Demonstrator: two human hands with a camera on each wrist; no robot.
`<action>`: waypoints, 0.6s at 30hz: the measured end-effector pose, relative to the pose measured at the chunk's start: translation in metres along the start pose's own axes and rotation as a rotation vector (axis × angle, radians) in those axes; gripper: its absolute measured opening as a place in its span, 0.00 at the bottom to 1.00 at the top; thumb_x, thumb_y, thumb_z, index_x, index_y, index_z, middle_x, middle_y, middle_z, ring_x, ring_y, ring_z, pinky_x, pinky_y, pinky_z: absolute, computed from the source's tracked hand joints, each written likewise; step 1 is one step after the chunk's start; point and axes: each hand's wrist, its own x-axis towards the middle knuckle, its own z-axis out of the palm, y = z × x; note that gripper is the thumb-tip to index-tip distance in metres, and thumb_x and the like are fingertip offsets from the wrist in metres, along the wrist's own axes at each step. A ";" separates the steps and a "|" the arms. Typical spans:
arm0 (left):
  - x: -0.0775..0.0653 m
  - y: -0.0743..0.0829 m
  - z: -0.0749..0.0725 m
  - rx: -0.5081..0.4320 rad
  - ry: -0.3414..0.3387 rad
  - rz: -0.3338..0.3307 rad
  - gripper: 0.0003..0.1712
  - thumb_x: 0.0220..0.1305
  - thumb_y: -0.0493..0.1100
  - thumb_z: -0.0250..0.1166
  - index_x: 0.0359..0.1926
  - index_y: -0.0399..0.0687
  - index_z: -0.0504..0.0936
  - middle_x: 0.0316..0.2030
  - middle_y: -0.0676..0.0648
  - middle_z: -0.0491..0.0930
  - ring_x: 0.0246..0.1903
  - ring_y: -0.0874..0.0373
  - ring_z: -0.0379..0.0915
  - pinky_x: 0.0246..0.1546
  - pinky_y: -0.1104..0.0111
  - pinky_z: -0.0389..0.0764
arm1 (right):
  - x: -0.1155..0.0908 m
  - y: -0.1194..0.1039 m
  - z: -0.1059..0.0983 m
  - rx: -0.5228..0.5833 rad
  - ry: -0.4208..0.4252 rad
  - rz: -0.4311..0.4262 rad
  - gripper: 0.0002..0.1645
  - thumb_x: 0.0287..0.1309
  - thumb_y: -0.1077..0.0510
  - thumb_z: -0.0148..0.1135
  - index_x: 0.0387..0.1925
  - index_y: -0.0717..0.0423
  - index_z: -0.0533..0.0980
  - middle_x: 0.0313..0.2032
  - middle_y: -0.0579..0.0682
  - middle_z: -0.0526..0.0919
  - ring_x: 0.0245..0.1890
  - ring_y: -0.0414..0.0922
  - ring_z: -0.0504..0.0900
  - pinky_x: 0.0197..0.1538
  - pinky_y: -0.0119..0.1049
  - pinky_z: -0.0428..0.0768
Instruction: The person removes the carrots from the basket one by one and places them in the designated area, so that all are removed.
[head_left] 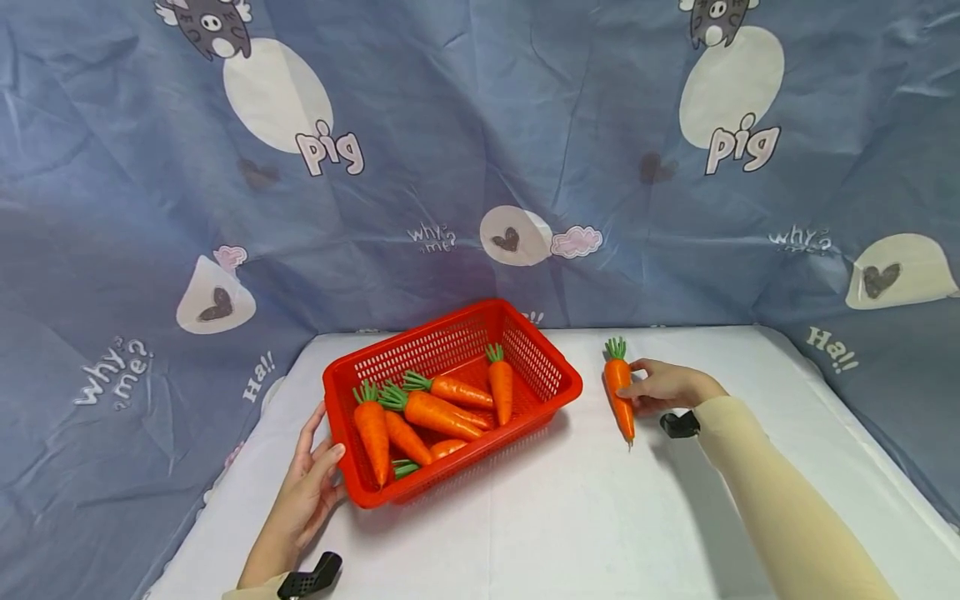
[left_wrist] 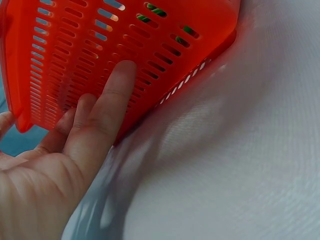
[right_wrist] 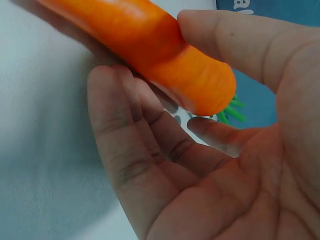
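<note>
On the right of the white table lies an orange carrot (head_left: pixel 620 392) with a green top. My right hand (head_left: pixel 667 386) pinches it, the thumb (right_wrist: pixel 200 27) on one side and curled fingers (right_wrist: pixel 112 107) along its other side. At left a red perforated basket (head_left: pixel 566 385) holds several carrots, some overlapping. My left hand (head_left: pixel 306 487) is at the basket's near left end. Its thumb touches the rim, and its nearly straight fingers (left_wrist: pixel 102 115) rest against the outer wall in the left wrist view.
The white table (head_left: pixel 585 533) runs up to a blue printed cloth (head_left: pixel 465 150) hanging behind and at the sides. The basket stands at a slant, and a stretch of white tabletop separates it from the carrot at right.
</note>
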 end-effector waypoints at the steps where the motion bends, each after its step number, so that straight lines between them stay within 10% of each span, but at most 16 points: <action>1: 0.000 0.000 0.000 0.002 0.001 0.002 0.43 0.85 0.41 0.52 0.86 0.76 0.41 0.69 0.60 0.68 0.59 0.67 0.82 0.51 0.56 0.90 | 0.000 0.000 -0.001 0.006 -0.004 0.001 0.54 0.74 0.56 0.64 0.81 0.70 0.40 0.41 0.53 0.76 0.36 0.40 0.78 0.45 0.31 0.87; 18: -0.001 0.000 0.000 0.009 0.001 0.008 0.43 0.85 0.41 0.52 0.86 0.76 0.42 0.70 0.60 0.67 0.59 0.67 0.82 0.51 0.57 0.90 | -0.012 -0.008 -0.010 -0.024 0.009 0.004 0.55 0.75 0.54 0.63 0.81 0.71 0.38 0.35 0.50 0.81 0.35 0.40 0.80 0.47 0.32 0.87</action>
